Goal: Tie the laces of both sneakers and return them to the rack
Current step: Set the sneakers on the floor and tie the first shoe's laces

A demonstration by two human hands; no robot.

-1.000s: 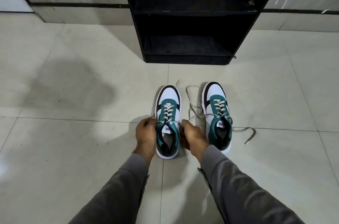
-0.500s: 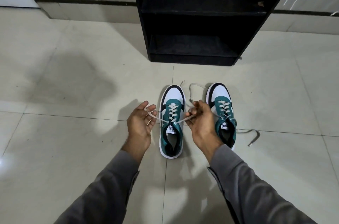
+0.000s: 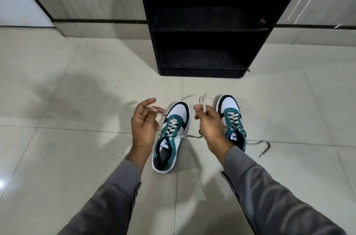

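Teal, white and black leather-look panels make up the two low sneakers, which are set side by side on the pale glossy floor tiles (image 3: 57, 157), toes toward the black open shoe rack (image 3: 210, 28). The left sneaker (image 3: 170, 136) is tilted slightly clockwise; the right sneaker (image 3: 232, 119) lies just beside it, partly hidden by the right hand (image 3: 210, 125). A strip of bare tile is left between the sneaker toes and the rack's bottom edge, and wide open floor is seen to the left and right of the pair.

The left sneaker's pale grey laces (image 3: 185, 136) are drawn out sideways from the top eyelets. One end is pinched in the closed grip of the right hand, with a loop standing above the fingers. The left hand (image 3: 144, 125) is held above the floor beside the sneaker with fingers loosely curled; a lace end appears to be caught at its fingertips, though motion blur hides the contact.

The right sneaker's loose lace (image 3: 264, 147) trails untied across the tile to the right. Grey sleeves (image 3: 269, 192) cover both forearms.
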